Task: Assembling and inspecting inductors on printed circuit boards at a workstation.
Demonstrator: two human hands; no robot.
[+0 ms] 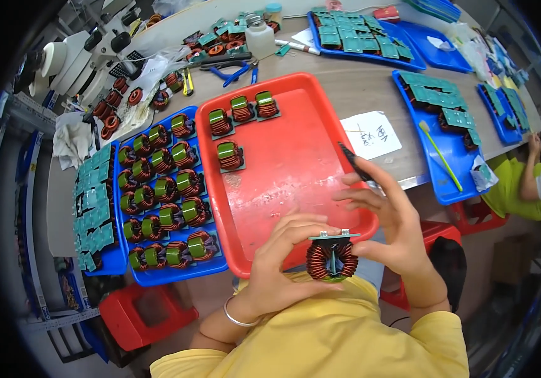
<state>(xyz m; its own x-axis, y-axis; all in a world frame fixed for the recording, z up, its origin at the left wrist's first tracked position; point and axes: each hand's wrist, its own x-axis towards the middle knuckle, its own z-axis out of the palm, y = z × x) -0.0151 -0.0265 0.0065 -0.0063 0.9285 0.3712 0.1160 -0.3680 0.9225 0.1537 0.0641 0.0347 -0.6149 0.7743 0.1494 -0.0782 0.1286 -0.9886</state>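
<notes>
A toroidal coil [332, 261] with copper-coloured windings, mounted on a small green circuit board, is held over the near edge of the red tray [283, 170]. My left hand [276, 264] grips it from the left, fingers along the board and thumb below. Black pointed tweezers [357, 165] stick up from between the fingers of my right hand [393, 227], whose thumb is close to the coil's right side; whether it touches I cannot tell. Inside the tray, several similar coils [229, 155] with green tape stand at the far left.
Left of the red tray lies a blue tray [220, 264] with rows of coils, then stacked green boards [94, 208]. Blue-handled pliers [229, 75] and a bottle [259, 39] are behind. Paper [371, 135] and a blue tray [437, 173] lie right. Another person [528, 183] sits far right.
</notes>
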